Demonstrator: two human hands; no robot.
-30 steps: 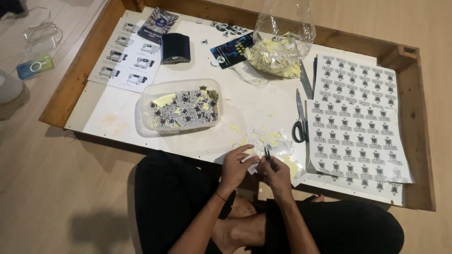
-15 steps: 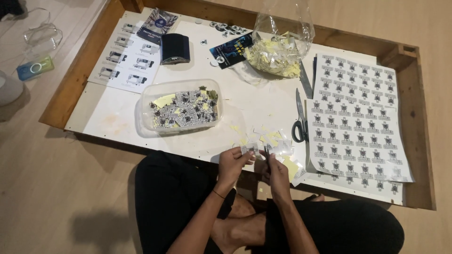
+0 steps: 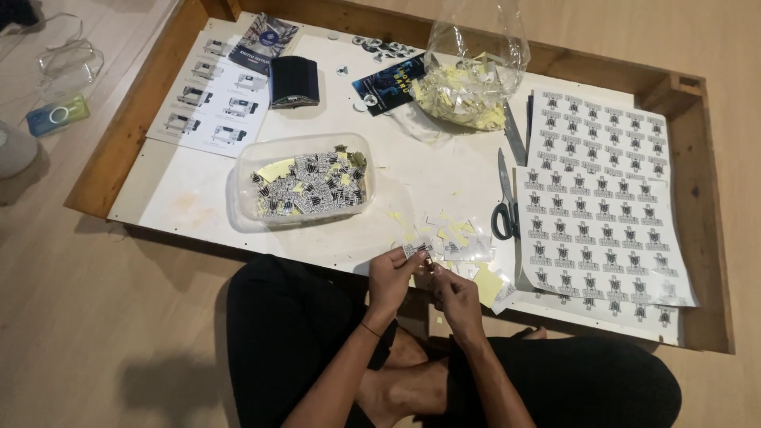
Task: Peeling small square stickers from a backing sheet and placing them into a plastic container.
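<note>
Your left hand (image 3: 390, 277) pinches 1 small sticker (image 3: 414, 251) at the tray's (image 3: 119, 147) 6 o'clock edge while your right hand's (image 3: 453, 295) fingertips close on it, handy to the tub (image 3: 246, 162) at 10 o'clock.

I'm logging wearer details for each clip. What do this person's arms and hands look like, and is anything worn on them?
Both forearms are bare, with no sleeves in view. The left hand has a thin dark band at its wrist. The right hand shows no gloves, rings or watch that I can make out.
</note>
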